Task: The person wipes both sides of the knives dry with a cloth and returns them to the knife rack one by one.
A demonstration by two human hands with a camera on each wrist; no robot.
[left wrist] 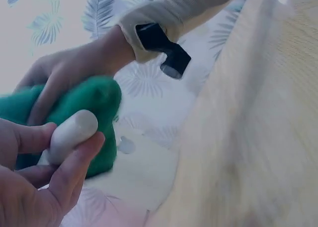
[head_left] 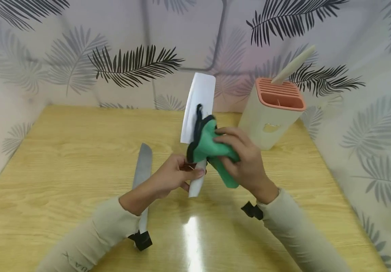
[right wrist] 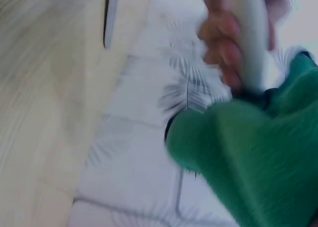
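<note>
My left hand (head_left: pixel 175 175) grips the white handle of a cleaver (head_left: pixel 203 88), whose broad blade points up and away. In the left wrist view the thumb and fingers pinch the handle's rounded end (left wrist: pixel 77 132). A green cloth with a black edge (head_left: pixel 212 145) is bunched in my right hand (head_left: pixel 246 158). It lies against the cleaver where blade and handle meet, hiding that part. The right wrist view shows the green cloth (right wrist: pixel 258 152) up close, blurred, with the left fingers round the handle beyond it.
A long knife (head_left: pixel 143 166) lies on the wooden table (head_left: pixel 79 151), partly under my left forearm. At the back right stands a cream knife block (head_left: pixel 261 117) with an orange slotted top and one pale handle (head_left: pixel 294 64) sticking out. Leaf-patterned cloth (head_left: pixel 188 34) hangs behind.
</note>
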